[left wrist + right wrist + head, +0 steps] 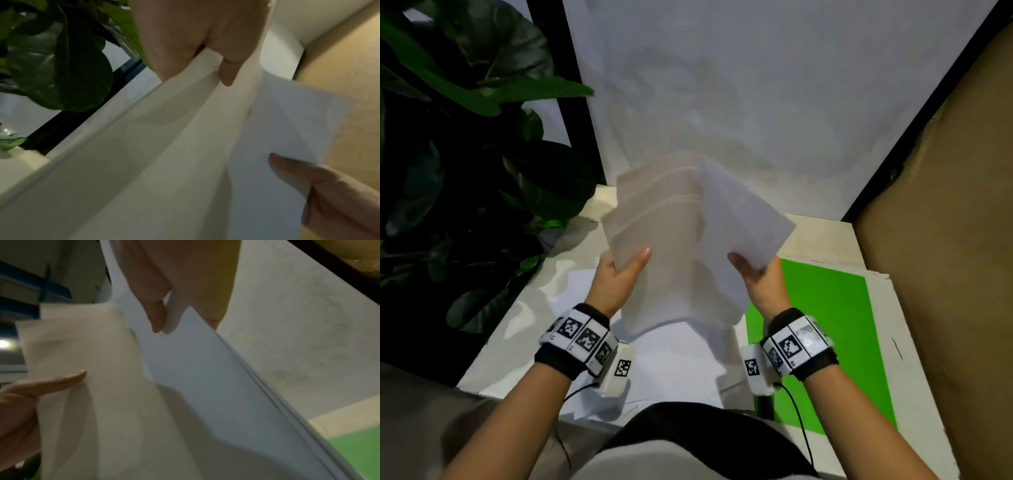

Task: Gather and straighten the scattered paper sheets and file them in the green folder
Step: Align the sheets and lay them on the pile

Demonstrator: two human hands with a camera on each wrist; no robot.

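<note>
Now paper sheets (681,246) gripped between both hands, above green folder (825,329).

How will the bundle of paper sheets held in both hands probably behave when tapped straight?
The paper sheets probably flop: they curve between left hand and right hand. Edges look fanned, so sheets likely slide easily.

To my left a large-leaved plant (465,144) stands beside the cream table (513,329), its dark glossy leaves reaching over the table's left edge. Behind the table hangs a white backdrop sheet (756,85), faintly stained, framed by black posts (565,85). A brown cardboard panel (945,240) closes off my right side, against the table edge.
</note>
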